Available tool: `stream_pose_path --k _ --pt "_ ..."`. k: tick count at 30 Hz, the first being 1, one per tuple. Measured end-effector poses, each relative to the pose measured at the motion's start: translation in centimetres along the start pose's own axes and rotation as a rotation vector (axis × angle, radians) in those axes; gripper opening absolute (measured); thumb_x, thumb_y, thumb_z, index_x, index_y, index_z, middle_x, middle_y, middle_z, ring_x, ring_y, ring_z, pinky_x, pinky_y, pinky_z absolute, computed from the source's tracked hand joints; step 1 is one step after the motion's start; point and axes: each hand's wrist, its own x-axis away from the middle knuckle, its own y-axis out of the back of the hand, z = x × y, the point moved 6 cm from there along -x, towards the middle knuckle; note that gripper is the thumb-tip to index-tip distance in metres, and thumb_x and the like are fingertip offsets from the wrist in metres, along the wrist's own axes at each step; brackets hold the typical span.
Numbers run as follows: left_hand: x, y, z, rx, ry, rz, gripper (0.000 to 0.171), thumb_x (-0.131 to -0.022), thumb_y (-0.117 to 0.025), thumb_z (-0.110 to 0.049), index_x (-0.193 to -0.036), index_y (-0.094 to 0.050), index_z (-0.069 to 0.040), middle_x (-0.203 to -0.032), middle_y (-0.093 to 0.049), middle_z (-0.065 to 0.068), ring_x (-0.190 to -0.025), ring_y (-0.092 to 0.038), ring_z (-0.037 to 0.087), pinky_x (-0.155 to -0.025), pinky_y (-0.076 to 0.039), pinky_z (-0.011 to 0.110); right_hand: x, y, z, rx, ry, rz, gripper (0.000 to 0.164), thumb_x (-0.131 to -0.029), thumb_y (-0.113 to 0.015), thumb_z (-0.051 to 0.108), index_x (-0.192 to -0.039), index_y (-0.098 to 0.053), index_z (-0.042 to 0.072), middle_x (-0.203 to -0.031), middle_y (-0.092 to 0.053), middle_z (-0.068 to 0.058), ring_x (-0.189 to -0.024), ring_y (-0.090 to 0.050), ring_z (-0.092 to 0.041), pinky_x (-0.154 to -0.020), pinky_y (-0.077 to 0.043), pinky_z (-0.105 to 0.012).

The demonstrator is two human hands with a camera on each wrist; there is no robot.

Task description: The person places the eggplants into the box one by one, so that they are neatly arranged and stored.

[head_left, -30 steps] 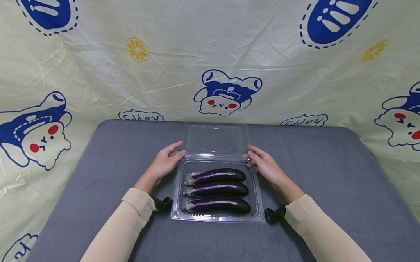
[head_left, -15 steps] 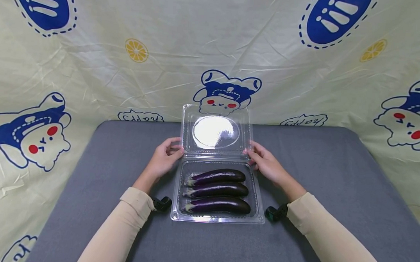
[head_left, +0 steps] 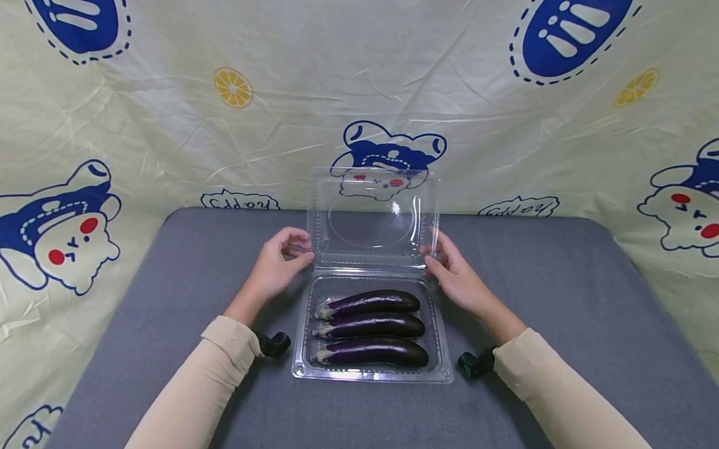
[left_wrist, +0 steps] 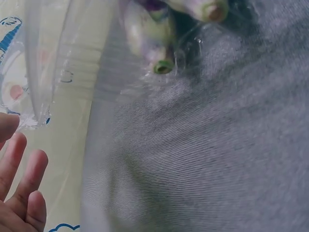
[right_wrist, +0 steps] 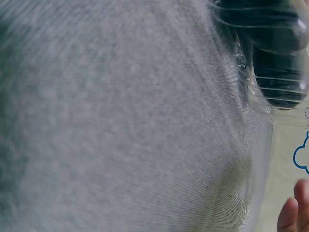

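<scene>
A clear plastic clamshell container (head_left: 371,375) lies on the table, its lid (head_left: 367,258) raised at the far side. Three purple eggplants (head_left: 373,352) rest side by side in the base, stems to the left. My left hand (head_left: 278,264) pinches the lid's left edge near the hinge, and my right hand (head_left: 458,279) holds the right edge at the same height. In the left wrist view, eggplant stem ends (left_wrist: 163,66) show through the plastic, with fingertips (left_wrist: 35,164) at the lid's corner. The right wrist view catches rounded eggplant ends (right_wrist: 277,79) and a few fingers (right_wrist: 288,212).
Grey cloth covers the table (head_left: 214,231). Behind it hangs a pale curtain (head_left: 291,141) printed with blue cartoon figures and orange slices. A black strap (head_left: 274,345) sits at the left wrist, another black strap (head_left: 475,363) at the right.
The lid has swung up from lying back almost flat to standing raised, both hands at its sides. The base and eggplants have stayed in place.
</scene>
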Motion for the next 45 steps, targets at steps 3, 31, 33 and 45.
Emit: stream_pose_path --k 3,31,33,45 --pt "-0.1 0.2 -0.5 -0.021 -0.024 -0.011 0.030 -0.091 -0.068 -0.006 -0.120 -0.060 -0.003 -0.117 -0.066 0.018 -0.102 -0.063 0.032 -0.093 -0.053 0.044 0.0 0.4 0.3 0.040 0.048 -0.050 0.057 -0.106 -0.045 0.018 -0.158 -0.023 0.021 -0.140 -0.050 -0.017 -0.102 -0.057 -0.028 -0.077 -0.052 -0.032" --pt "-0.5 2.8 -6.9 -0.116 -0.190 -0.085 0.021 -0.097 -0.064 -0.016 -0.115 -0.064 -0.006 -0.107 -0.067 0.012 -0.097 -0.060 0.022 -0.078 -0.046 0.029 0.3 4.2 5.6 0.100 0.199 -0.268 0.046 -0.104 -0.050 0.017 -0.149 -0.040 0.013 -0.104 -0.055 -0.011 -0.079 -0.055 -0.014 -0.065 -0.046 -0.021" --pt "-0.4 3.0 -7.3 -0.109 -0.195 -0.086 0.021 -0.097 -0.064 -0.017 -0.115 -0.064 -0.006 -0.107 -0.066 0.011 -0.097 -0.060 0.022 -0.078 -0.046 0.030 0.4 4.5 6.0 0.102 0.203 -0.283 0.047 -0.104 -0.050 0.017 -0.150 -0.040 0.014 -0.105 -0.056 -0.010 -0.080 -0.055 -0.013 -0.065 -0.046 -0.020" --pt "1.0 4.0 -9.9 -0.116 -0.280 -0.117 0.019 -0.099 -0.062 -0.022 -0.109 -0.066 -0.007 -0.102 -0.066 0.009 -0.091 -0.058 0.017 -0.075 -0.045 0.027 2.0 5.5 8.4 0.072 0.254 -0.332 0.041 -0.106 -0.046 0.018 -0.146 -0.046 0.017 -0.103 -0.055 -0.003 -0.082 -0.057 -0.012 -0.069 -0.050 -0.016"
